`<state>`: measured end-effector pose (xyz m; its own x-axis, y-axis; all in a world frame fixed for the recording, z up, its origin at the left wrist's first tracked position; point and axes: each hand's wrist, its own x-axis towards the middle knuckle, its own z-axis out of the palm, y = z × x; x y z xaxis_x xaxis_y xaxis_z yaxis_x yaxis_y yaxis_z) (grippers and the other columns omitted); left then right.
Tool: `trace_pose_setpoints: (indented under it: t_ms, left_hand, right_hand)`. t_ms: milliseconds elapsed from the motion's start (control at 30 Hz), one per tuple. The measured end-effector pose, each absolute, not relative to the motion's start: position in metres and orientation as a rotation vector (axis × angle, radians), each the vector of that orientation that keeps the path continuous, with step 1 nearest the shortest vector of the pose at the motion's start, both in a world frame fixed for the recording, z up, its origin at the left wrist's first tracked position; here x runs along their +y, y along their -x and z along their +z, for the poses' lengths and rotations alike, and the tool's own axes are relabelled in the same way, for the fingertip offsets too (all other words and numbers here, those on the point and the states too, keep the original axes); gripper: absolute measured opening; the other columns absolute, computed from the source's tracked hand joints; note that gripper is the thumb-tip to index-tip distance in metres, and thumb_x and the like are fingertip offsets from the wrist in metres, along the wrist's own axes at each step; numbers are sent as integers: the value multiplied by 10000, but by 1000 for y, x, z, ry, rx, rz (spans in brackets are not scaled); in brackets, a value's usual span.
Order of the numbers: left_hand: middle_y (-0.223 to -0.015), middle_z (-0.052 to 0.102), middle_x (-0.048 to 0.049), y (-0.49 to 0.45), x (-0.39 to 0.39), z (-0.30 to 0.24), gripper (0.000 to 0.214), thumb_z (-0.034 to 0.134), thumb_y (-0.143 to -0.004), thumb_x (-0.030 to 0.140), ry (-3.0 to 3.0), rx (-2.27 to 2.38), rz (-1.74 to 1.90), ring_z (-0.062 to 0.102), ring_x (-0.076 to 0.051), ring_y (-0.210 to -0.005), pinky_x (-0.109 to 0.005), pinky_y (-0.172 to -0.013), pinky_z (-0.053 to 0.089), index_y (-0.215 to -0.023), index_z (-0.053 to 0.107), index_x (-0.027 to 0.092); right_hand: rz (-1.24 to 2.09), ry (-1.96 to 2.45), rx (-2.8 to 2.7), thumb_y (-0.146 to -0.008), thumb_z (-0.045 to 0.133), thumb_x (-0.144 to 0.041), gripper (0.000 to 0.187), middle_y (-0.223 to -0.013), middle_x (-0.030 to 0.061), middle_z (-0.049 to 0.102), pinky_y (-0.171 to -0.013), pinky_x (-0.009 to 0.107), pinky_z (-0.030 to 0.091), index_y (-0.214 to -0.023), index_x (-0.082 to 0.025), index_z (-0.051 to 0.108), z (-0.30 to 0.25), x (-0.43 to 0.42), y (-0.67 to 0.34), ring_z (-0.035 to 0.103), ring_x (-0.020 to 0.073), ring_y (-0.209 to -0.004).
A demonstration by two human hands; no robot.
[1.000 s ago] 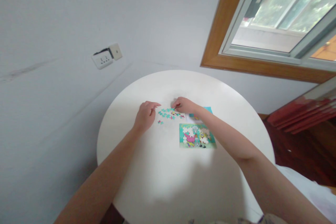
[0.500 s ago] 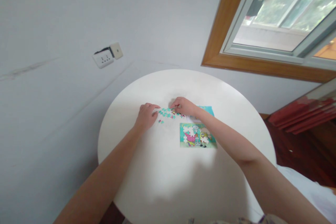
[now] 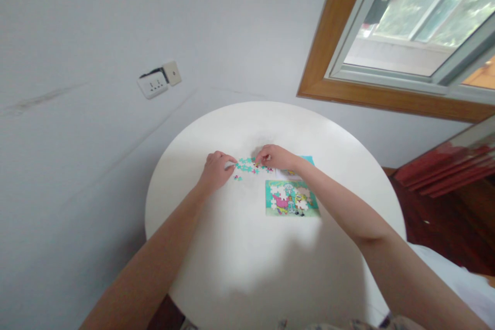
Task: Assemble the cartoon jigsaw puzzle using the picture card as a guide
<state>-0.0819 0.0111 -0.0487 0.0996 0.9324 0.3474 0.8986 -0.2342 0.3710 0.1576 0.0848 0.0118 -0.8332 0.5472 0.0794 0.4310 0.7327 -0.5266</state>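
Loose jigsaw puzzle pieces (image 3: pixel 246 167), mostly turquoise, lie in a cluster on the white table. My left hand (image 3: pixel 217 170) rests at the cluster's left edge, thumb and forefinger apart, the forefinger close to the outermost pieces. My right hand (image 3: pixel 275 157) is over the right part of the cluster, fingers pinched together on what looks like a small puzzle piece (image 3: pixel 257 165), mostly covered by the fingertips. Nearer to me lies a partly filled cartoon puzzle (image 3: pixel 284 205) with white gaps. Behind it a second picture sheet (image 3: pixel 308 159) is partly hidden under my right wrist.
The round white table (image 3: pixel 232 252) stands close to the wall. A wall socket (image 3: pixel 153 85) is at the left, a wood-framed window (image 3: pixel 390 100) at the upper right. Red folded fabric (image 3: pixel 444 170) and white cloth (image 3: pixel 452 273) are beyond the table's right side.
My right hand has shifted slightly right, and its fingertips have come lower over the pieces. My left hand has hardly moved.
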Motion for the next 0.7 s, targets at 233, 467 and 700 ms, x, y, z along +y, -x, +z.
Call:
trace_pose_setpoints:
  t_ms: [233, 467, 700]
  left_hand:
    - [-913, 627, -56, 78, 10, -47, 175, 587, -801, 223, -2298, 1871, 824, 550, -240, -1002, -415, -988, 369, -934, 701, 222]
    - [-907, 618, -56, 77, 8, -38, 197, 557, -813, 209, -2280, 1886, 896, 557, -231, -944, -407, -966, 386, -963, 684, 205]
    - [-890, 606, -58, 72, 5, -32, 202, 533, -824, 209, -2284, 1858, 943, 557, -219, -887, -394, -952, 387, -959, 682, 195]
  right_hand:
    - [755, 763, -2738, -775, 644, -92, 199, -856, 36, 675, -698, 212, 411, -935, -144, 750, 7, 73, -162, 566, 113, -740]
    - [680, 789, -2753, -776, 693, -145, 151, -869, 55, 654, -732, 231, 395, -917, -139, 745, 5, 67, -156, 554, 129, -773]
    - [705, 837, -2745, -729, 713, -94, 119, -829, 53, 655, -748, 237, 390, -838, -132, 747, 10, 63, -152, 550, 139, -787]
